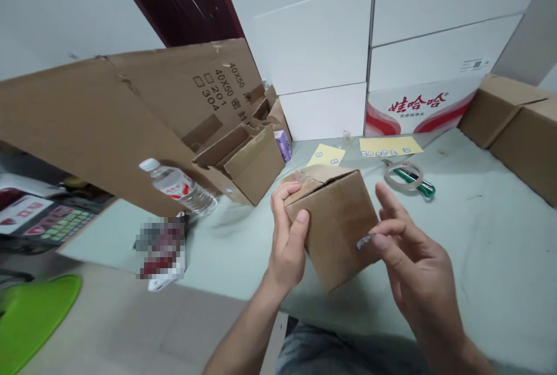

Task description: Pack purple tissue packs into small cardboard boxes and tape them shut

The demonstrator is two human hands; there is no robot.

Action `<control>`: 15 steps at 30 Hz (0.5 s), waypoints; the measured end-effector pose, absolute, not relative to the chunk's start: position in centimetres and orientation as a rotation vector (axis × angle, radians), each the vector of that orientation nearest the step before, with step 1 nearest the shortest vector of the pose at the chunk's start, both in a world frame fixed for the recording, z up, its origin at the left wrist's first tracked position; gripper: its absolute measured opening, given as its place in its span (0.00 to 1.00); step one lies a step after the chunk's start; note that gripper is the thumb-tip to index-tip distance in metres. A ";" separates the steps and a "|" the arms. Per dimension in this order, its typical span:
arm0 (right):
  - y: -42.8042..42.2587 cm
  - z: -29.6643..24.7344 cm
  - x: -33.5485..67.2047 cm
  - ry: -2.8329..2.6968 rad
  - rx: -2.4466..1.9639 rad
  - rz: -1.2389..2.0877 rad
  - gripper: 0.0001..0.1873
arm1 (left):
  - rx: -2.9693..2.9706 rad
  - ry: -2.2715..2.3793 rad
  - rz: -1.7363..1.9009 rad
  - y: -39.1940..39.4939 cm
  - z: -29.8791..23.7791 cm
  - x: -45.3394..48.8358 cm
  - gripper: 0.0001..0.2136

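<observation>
My left hand [287,241] grips a small brown cardboard box [337,227] by its left side, thumb on the near face and fingers over the top edge. The box is tilted above the table, and a flap at its top stands slightly raised. Between the thumb and index finger of my right hand [413,259] is a small sticker [364,241] with blue markings, held against or just in front of the box's near face. I cannot tell whether it touches the cardboard. Two yellow sheets [391,146] carrying similar small stickers lie behind the box.
A roll of tape [404,176] lies over a green utility knife [424,188] at right. On the left are a water bottle [180,186], an open carton [255,166], a purple pack [282,145] and a large cardboard sheet [165,102]. White boxes [322,44] stack behind; another carton [517,131] stands right.
</observation>
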State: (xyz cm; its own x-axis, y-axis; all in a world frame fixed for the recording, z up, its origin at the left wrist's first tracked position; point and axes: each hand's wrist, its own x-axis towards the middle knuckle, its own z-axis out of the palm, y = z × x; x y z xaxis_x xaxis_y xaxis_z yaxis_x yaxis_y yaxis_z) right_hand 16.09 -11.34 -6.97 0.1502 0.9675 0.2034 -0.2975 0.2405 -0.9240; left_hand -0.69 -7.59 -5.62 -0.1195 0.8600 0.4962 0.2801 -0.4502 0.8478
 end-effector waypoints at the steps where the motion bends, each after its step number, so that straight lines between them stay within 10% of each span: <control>1: -11.2 -6.7 15.7 -1.010 -0.889 1.017 0.05 | 1.670 1.227 1.612 -7.5 -6.1 -0.8 0.21; 15: -10.3 -5.8 12.4 -1.168 -1.120 0.463 0.05 | 1.791 1.182 1.622 -7.3 -7.2 -1.1 0.20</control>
State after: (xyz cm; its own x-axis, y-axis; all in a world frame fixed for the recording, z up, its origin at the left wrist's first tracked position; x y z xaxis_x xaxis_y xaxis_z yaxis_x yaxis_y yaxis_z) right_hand 12.43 -10.30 -5.85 0.3802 0.7870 0.4859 0.2402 0.4233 -0.8736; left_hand -1.13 -7.29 -7.15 -0.0576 0.8192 0.5706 0.2924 -0.5326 0.7942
